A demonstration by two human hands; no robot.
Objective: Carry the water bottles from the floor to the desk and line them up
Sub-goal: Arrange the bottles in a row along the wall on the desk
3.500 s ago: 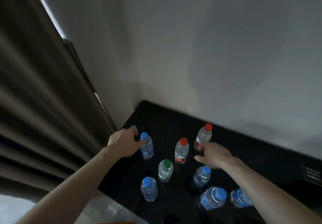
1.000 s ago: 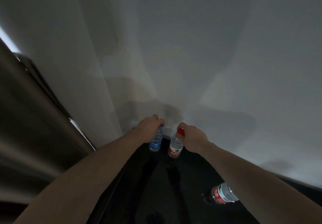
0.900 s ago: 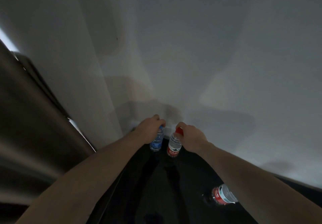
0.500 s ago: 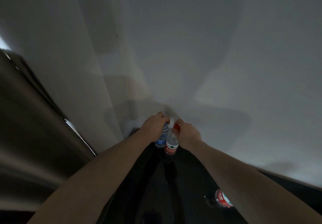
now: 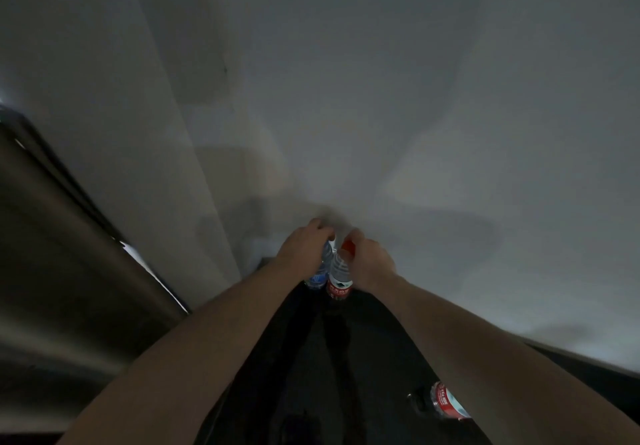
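Left hand: the left hand (image 5: pixel 304 250) reaches to the far corner of the black bench (image 5: pixel 377 347), its fingers (image 5: pixel 320 228) clamped round the top of the blue-label bottle (image 5: pixel 320 271).
Right hand: the right hand (image 5: pixel 369 262) mirrors it, fingers (image 5: pixel 349 236) clamped on the neck of the red-cap bottle (image 5: pixel 339 280), whose red cap shows between thumb and forefinger.
2 held bottles: both are upright, side by side and touching or very nearly so, at the back of the bench close to the grey wall (image 5: pixel 398 105); in this dim light it cannot be told whether their bases rest on the surface.
3rd bottle: a red-label bottle (image 5: pixel 446 401) sits on the bench near its right front, well apart from the pair and partly hidden by the right forearm.
Surroundings: a dark curtain (image 5: pixel 65 271) hangs at left, with a thin strip of daylight along its edge.
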